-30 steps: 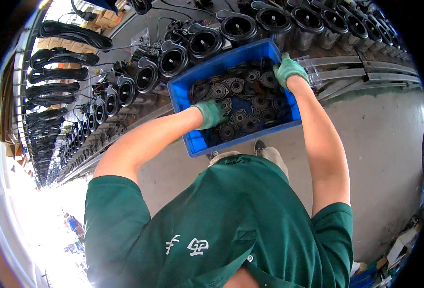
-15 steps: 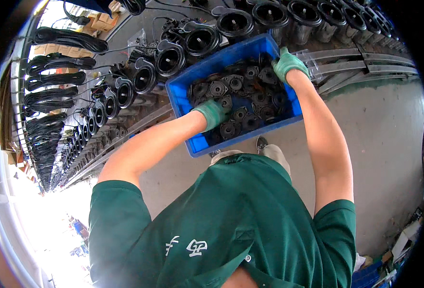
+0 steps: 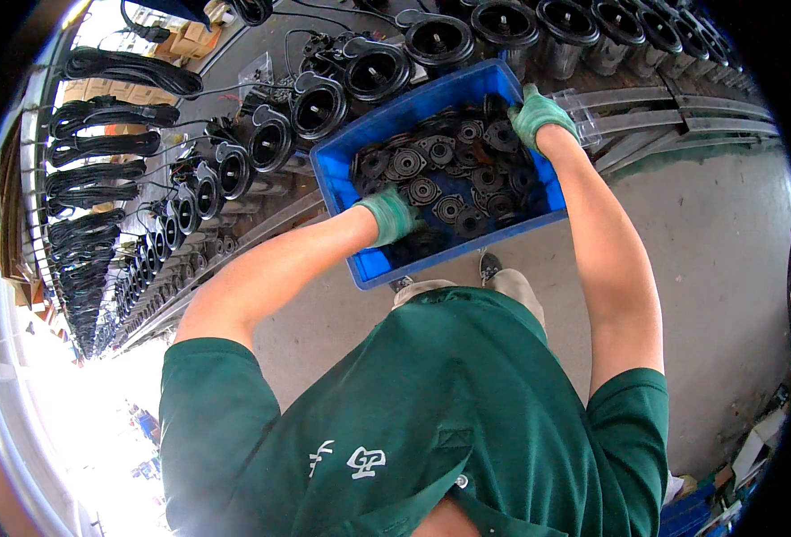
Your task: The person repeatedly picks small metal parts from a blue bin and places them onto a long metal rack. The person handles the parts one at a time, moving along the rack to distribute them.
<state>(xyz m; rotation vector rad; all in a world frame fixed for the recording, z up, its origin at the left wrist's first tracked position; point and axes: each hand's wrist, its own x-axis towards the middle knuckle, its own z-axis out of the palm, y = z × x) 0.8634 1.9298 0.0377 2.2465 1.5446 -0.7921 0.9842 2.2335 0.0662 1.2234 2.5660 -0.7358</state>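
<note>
head view: we look down on a blue crate (image 3: 336,177) held out ahead of the body, far of our shoes (image 3: 490,266) and tilted so its right end sits farther off than its left.
crate contents: we see many round dark parts (image 3: 449,209) lying loose and overlapping inside, with blue floor showing through near the middle.
left hand: our gloved left hand (image 3: 393,217) reaches over the crate's left wall into its near left part; the fingers point down and inward, partly bent, and blur hides whether we have hold of a part.
parts by the left hand: we find some just beyond its far side, others just right of its fingertips.
right hand: our gloved right hand (image 3: 541,119) is closed over the crate's right rim, toward the far corner, outside the heap; the parts lie left of it.
between the hands: most of the heap.
far side: a row of black round housings (image 3: 319,109) runs just beyond the crate, left to right.
far left: coiled black cables (image 3: 131,70) hang beyond the housings.
right: metal rails (image 3: 637,121) stretch away past our right hand.
</note>
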